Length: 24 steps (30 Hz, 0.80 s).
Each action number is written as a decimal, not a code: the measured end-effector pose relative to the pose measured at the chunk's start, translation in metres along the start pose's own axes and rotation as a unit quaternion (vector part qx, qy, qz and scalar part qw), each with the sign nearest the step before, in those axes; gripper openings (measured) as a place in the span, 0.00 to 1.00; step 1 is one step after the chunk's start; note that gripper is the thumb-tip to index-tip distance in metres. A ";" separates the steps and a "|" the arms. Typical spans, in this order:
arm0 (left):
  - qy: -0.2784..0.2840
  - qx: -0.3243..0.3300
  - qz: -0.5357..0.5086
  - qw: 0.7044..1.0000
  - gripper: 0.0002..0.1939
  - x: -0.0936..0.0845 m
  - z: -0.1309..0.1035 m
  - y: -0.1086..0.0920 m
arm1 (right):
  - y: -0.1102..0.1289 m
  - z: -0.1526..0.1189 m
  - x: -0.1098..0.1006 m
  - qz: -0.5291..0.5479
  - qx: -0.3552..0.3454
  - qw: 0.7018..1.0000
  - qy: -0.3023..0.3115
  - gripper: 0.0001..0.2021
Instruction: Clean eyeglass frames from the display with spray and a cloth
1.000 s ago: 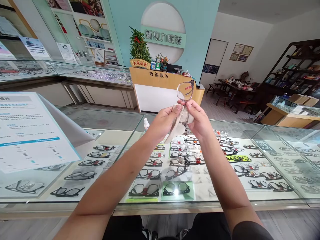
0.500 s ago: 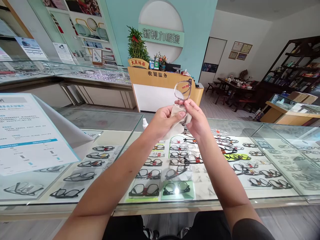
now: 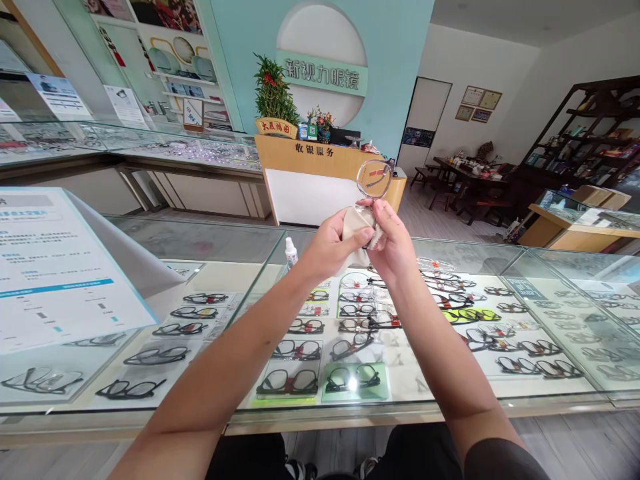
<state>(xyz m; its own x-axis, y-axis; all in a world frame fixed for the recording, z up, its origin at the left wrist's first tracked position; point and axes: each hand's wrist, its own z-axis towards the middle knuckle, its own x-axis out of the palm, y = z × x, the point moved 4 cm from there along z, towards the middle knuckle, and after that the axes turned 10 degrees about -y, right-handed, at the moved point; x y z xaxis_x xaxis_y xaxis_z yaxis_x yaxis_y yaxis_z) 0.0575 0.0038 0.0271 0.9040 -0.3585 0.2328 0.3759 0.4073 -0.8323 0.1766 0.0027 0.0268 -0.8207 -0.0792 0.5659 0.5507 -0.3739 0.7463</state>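
A pair of clear-framed eyeglasses is held up above the glass showcase, one lens standing upright over my fingers. A beige cleaning cloth is folded around the lower lens, which is hidden. My left hand presses the cloth onto that lens with the thumb on top. My right hand pinches the frame near its bridge, and part of the cloth lies against its palm. Behind my left wrist, a white spray bottle stands on the showcase.
Under me, the glass showcase holds rows of eyeglasses, such as a black pair. A printed sign stands on the left. Ahead are a wooden cashier counter and a potted plant. A dark table stands further right.
The eyeglasses have shifted slightly right and tilted a little. My left hand and the cloth have moved up and around the lower lens, and more of the spray bottle shows.
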 end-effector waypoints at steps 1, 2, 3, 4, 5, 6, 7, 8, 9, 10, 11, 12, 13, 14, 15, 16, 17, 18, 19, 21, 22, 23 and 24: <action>-0.021 0.014 -0.003 1.000 0.26 0.001 0.000 0.001 | -0.003 -0.002 0.002 0.007 -0.006 1.000 -0.007 0.16; -0.044 0.027 -0.007 0.999 0.26 0.002 -0.001 0.001 | -0.005 -0.004 0.004 0.015 -0.011 1.000 -0.013 0.16; -0.066 0.038 -0.012 0.997 0.26 0.002 -0.002 0.001 | -0.007 -0.007 0.007 0.024 -0.014 0.999 -0.018 0.16; -0.087 0.046 -0.018 0.995 0.26 0.003 -0.003 0.002 | -0.009 -0.009 0.009 0.032 -0.013 0.999 -0.020 0.16; -0.106 0.051 -0.024 0.993 0.26 0.003 -0.004 0.002 | -0.010 -0.012 0.011 0.039 -0.010 0.999 -0.019 0.16; -0.122 0.054 -0.029 0.991 0.26 0.002 -0.004 0.002 | -0.011 -0.014 0.013 0.045 -0.005 0.999 -0.017 0.16; -0.135 0.054 -0.031 0.989 0.25 0.002 -0.005 0.003 | -0.011 -0.015 0.015 0.048 0.001 0.999 -0.015 0.16; -0.145 0.054 -0.031 0.987 0.25 0.001 -0.005 0.004 | -0.011 -0.016 0.015 0.050 0.006 0.999 -0.014 0.16; -0.151 0.053 -0.029 0.987 0.24 -0.001 -0.005 0.005 | -0.011 -0.016 0.015 0.050 0.012 0.999 -0.015 0.16; -0.149 0.050 -0.026 0.987 0.24 -0.002 -0.004 0.006 | -0.010 -0.016 0.014 0.050 0.017 0.999 -0.014 0.16; -0.138 0.043 -0.025 0.989 0.24 -0.003 -0.003 0.006 | -0.009 -0.015 0.013 0.050 0.020 0.999 -0.010 0.15; -0.118 0.032 -0.026 0.992 0.24 -0.004 -0.001 0.007 | -0.008 -0.013 0.012 0.051 0.021 0.998 -0.005 0.15; -0.092 0.021 -0.029 0.995 0.24 -0.005 0.000 0.006 | -0.006 -0.011 0.010 0.054 0.019 0.998 0.001 0.14; -0.065 0.009 -0.032 0.997 0.24 -0.006 0.001 0.006 | -0.003 -0.009 0.008 0.059 0.016 0.998 0.006 0.13; -0.037 -0.003 -0.034 0.999 0.24 -0.006 0.002 0.004 | -0.001 -0.006 0.006 0.065 0.013 0.998 0.008 0.12; -0.011 -0.012 -0.032 0.999 0.24 -0.007 0.002 0.002 | 0.001 -0.004 0.004 0.069 0.010 0.998 0.007 0.11; 0.014 -0.019 -0.026 0.999 0.24 -0.007 0.002 -0.001 | 0.003 -0.002 0.002 0.071 0.009 0.997 0.003 0.10; 0.038 -0.026 -0.019 0.999 0.24 -0.006 0.001 -0.003 | 0.004 -0.001 0.000 0.069 0.009 0.998 -0.002 0.10; 0.059 -0.033 -0.013 0.998 0.25 -0.006 0.000 -0.004 | 0.005 0.000 -0.001 0.064 0.009 0.998 -0.008 0.09; 0.073 -0.038 -0.006 0.997 0.27 -0.004 -0.002 -0.006 | 0.004 0.000 -0.002 0.049 0.011 0.999 -0.020 0.11; 0.066 -0.035 -0.007 0.997 0.28 -0.003 -0.002 -0.006 | 0.002 -0.001 -0.001 0.043 0.013 0.999 -0.027 0.12; 0.051 -0.030 -0.011 0.998 0.28 -0.002 -0.002 -0.005 | 0.000 -0.002 0.000 0.037 0.017 0.999 -0.034 0.13; 0.031 -0.023 -0.017 0.999 0.27 -0.001 -0.002 -0.004 | -0.002 -0.004 0.001 0.031 0.021 0.998 -0.041 0.14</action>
<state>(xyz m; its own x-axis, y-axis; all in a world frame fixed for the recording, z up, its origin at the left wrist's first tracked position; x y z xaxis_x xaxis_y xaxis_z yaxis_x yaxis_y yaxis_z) 0.0549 0.0006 0.0289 0.8761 -0.4230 0.2313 0.3954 0.3561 -0.8467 0.1738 -0.0003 0.0248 -0.7700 -0.0252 0.6375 0.6080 -0.3316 0.7213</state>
